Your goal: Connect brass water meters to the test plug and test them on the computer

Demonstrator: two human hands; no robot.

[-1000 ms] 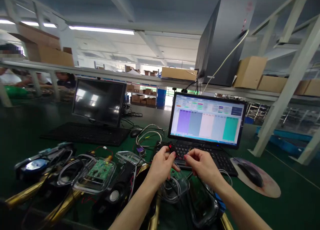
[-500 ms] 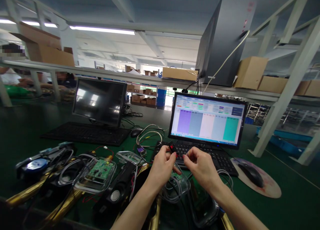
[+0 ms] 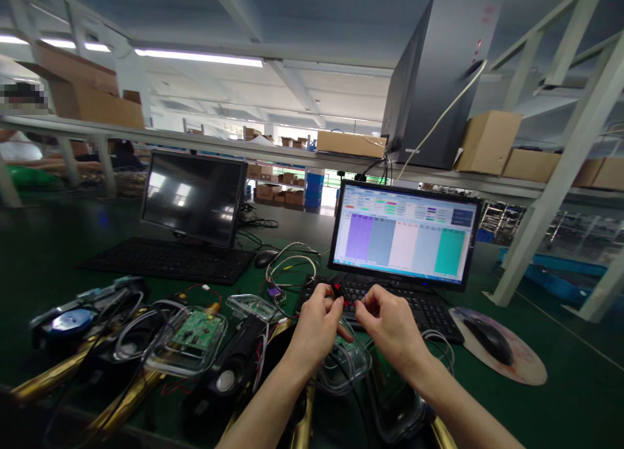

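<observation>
— Left hand: place and state?
— Lower centre of frame; thumb and fingers pinching one small red-and-black piece, above the black keyboard, below the lit monitor.
— Right hand?
— Just right of that piece, near the left hand; thumb and forefinger drawn together, contents too small to tell.
— Beneath the hands?
— Clear case, lower centre.
— Lower left?
— Green circuit board in another clear case; gold-coloured tube, slanting.
— Remaining entries?
— Dark monitor, left of centre; black mouse on oval pad, lower right; computer tower, upper right.
</observation>
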